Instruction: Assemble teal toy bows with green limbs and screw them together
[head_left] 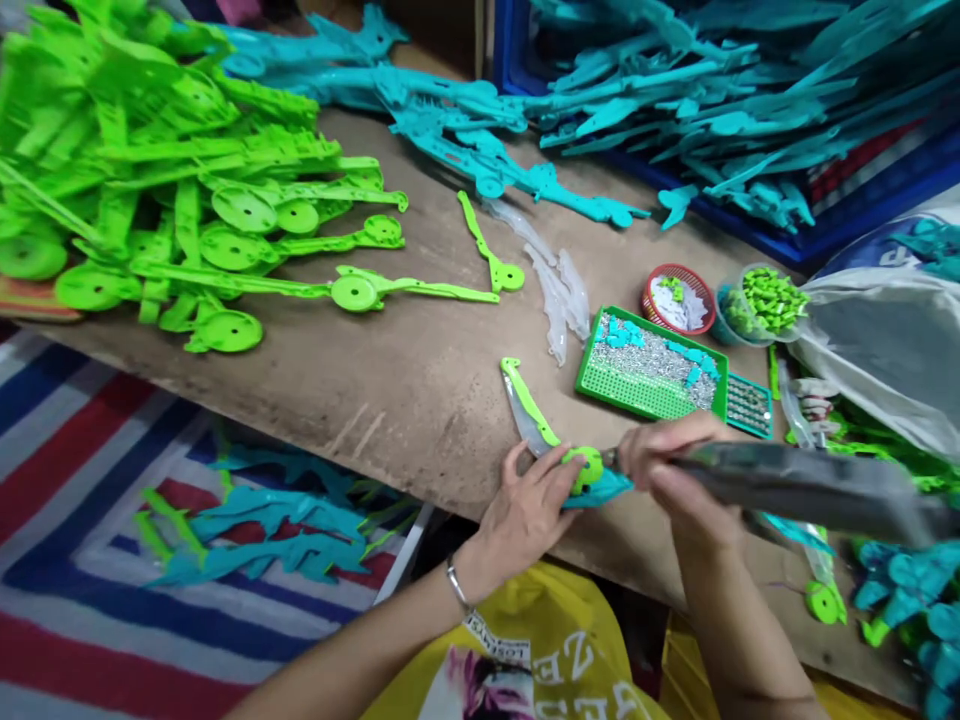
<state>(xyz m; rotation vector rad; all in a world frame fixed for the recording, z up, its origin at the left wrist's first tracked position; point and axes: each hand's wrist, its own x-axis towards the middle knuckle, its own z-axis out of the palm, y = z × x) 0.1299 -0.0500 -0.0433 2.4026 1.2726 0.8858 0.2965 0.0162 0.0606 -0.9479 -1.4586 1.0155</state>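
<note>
Green-and-teal plastic assembly (604, 489) clamped in the left hand (523, 510)

It is at the near edge of the counter (420, 400). The right hand (679, 465) is wrapped round a blurred dark tool (810, 485), tip just beside the green disc (589, 466). Beyond sit a green tray (622, 386) and red basket (649, 308); green parts (172, 170) heap leftward.

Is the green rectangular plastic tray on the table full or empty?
Partly filled: small silvery pieces and turquoise plastic pieces cover much of the green tray, while some of its perforated surface shows bare.
</note>
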